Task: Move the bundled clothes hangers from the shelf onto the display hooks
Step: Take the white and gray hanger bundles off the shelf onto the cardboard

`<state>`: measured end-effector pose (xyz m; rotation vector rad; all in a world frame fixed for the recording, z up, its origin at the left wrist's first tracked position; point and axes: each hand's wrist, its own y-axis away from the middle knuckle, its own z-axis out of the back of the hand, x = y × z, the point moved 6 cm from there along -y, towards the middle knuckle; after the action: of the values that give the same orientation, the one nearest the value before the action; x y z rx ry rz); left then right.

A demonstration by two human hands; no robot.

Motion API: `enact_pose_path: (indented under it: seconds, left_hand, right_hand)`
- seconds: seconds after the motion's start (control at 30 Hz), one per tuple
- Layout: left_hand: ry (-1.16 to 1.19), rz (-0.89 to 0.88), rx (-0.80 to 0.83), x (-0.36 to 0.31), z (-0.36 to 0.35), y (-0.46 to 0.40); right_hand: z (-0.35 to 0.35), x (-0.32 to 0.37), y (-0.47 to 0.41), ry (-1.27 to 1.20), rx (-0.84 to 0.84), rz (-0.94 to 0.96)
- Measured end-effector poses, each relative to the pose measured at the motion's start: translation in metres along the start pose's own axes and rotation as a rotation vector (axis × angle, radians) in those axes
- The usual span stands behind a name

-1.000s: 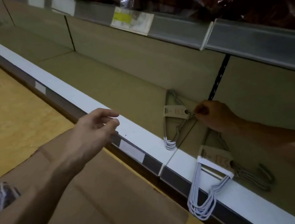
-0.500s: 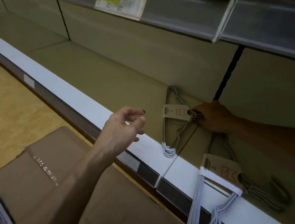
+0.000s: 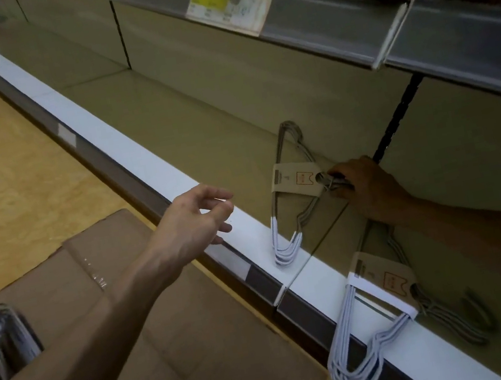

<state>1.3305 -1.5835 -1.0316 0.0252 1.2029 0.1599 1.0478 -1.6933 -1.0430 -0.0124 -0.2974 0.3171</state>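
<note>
Right hand (image 3: 366, 189) is deep in the shelf (image 3: 150, 160), fingers curled round the hook necks of one hanger bundle (image 3: 295, 202), just beside the dark slotted upright (image 3: 397, 117) on the back wall. That bundle leans up from the shelf's white front edge, its cardboard sleeve (image 3: 296, 180) wrapped round the middle. Left hand (image 3: 194, 223) hovers just in front of that same edge, fingers loosely bent, holding nothing. A second bundle (image 3: 370, 346) lies further right along the edge, shoulders hanging over it. These look light and springy — thin coated wire, likely slick and prone to fanning out. Best hold is probably at the gathered hooks or across the sleeve — not one loose wire.
</note>
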Motion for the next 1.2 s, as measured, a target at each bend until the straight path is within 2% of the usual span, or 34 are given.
enact_pose_path:
  seconds: [0.3, 0.43, 0.53, 0.7, 0.83, 1.03, 1.2]
  left_hand:
    - [0.078, 0.117, -0.126, 0.006, 0.07, 0.056]
    - [0.342, 0.192, -0.195, 0.007, 0.096, 0.078]
    - [0.536, 0.176, -0.232, 0.0, 0.115, 0.094]
    - [0.734, 0.171, -0.279, -0.006, 0.147, 0.122]
    - [0.85, 0.156, -0.35, -0.001, 0.179, 0.146]
    - [0.933, 0.16, -0.451, 0.016, 0.214, 0.17]
    - [0.887, 0.128, -0.602, 0.018, 0.236, 0.176]
  right_hand:
    - [-0.006, 0.11, 0.036, -0.15, 0.028, 0.227]
    - [-0.005, 0.167, 0.068, -0.184, -0.031, 0.386]
    - [-0.006, 0.205, 0.086, -0.228, -0.034, 0.494]
    - [-0.003, 0.27, 0.112, -0.334, -0.042, 0.714]
    - [-0.008, 0.307, 0.117, -0.406, -0.018, 0.778]
    - [-0.018, 0.346, 0.119, -0.429, 0.129, 0.798]
    - [-0.021, 0.348, 0.12, -0.548, 0.033, 0.669]
